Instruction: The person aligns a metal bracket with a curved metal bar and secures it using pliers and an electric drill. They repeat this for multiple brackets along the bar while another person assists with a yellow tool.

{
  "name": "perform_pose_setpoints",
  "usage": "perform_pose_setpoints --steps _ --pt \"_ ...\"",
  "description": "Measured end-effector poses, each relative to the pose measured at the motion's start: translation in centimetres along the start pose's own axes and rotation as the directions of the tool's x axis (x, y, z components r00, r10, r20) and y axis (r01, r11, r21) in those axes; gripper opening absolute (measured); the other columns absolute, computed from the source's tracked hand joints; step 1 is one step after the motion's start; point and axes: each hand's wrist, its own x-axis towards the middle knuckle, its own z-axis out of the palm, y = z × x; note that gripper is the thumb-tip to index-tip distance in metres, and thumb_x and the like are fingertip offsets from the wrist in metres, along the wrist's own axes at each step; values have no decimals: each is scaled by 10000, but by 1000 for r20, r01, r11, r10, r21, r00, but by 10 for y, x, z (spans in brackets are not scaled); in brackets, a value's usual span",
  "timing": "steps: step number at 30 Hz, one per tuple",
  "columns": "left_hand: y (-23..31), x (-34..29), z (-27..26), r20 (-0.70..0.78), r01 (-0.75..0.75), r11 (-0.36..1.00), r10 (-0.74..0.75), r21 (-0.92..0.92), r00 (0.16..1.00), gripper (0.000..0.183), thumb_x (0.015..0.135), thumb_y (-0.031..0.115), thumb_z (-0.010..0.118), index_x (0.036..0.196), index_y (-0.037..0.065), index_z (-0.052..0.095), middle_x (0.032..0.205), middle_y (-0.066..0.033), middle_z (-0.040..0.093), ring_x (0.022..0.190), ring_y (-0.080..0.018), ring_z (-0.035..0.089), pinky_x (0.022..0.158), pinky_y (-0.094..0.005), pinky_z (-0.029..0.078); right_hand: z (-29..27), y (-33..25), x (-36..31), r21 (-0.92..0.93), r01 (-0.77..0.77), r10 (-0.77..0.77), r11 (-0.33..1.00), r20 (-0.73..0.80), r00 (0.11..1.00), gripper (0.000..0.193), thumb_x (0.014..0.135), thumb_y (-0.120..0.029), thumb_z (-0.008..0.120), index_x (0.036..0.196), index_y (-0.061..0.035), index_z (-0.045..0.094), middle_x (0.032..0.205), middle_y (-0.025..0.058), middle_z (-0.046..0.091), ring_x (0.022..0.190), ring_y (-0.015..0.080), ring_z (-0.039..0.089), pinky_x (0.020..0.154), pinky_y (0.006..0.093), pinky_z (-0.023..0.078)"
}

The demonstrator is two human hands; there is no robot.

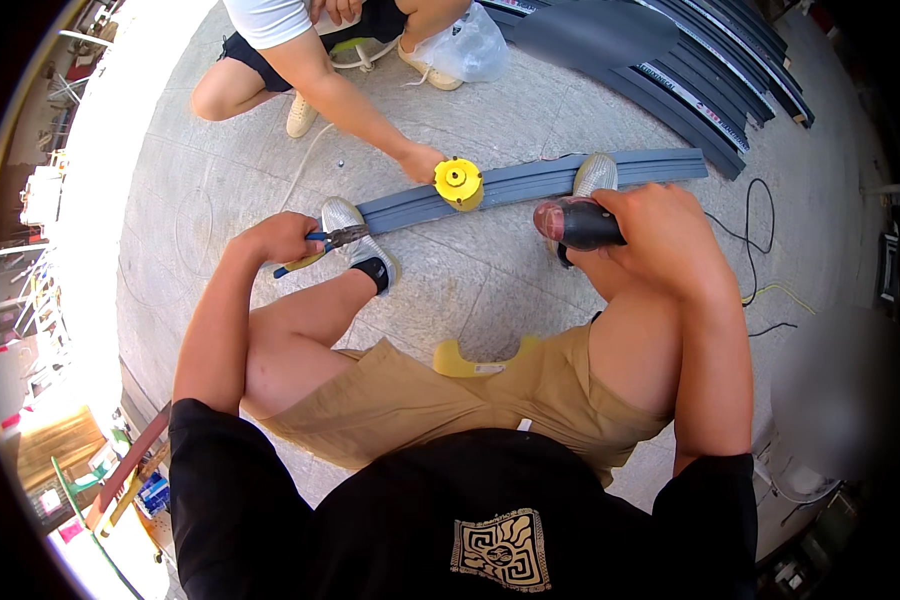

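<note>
My left hand (288,238) is closed around a pair of pliers (344,237) with blue and yellow handles; the jaws point right, over my left shoe. In my closed right hand (655,232) is a black, rounded tool (585,222) with a reddish-brown round end, held above my right shoe; its exact kind is unclear. A long grey grooved strip (530,188) crosses the ground by both my shoes. Opposite me, a crouching person's hand (423,163) holds a yellow round tool (458,184) with a dark centre over the strip.
More dark grey strips (670,105) are stacked at the far right. A clear plastic bag (467,47) lies by the other person's foot. Black cable (770,225) loops over the ground at the right. A yellow curved piece (470,362) shows between my thighs.
</note>
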Motion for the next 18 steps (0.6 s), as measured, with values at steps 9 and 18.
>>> perform_pose_setpoints --steps 9,18 --pt "6 -2 -9 59 32 999 -31 -17 998 363 1019 388 740 1128 42 760 937 -188 758 892 -344 716 818 -487 541 6 -3 3 -98 58 -54 994 39 998 343 833 -332 853 1115 -149 784 869 170 784 847 420 767 801 529 610" --pt "-6 -4 5 82 104 990 -96 -96 992 443 1066 470 636 1199 67 761 1026 -191 772 1006 -363 721 900 -493 534 -2 -28 11 -123 54 -37 991 141 989 462 790 -274 882 1225 -168 770 941 159 800 912 407 767 816 537 593"
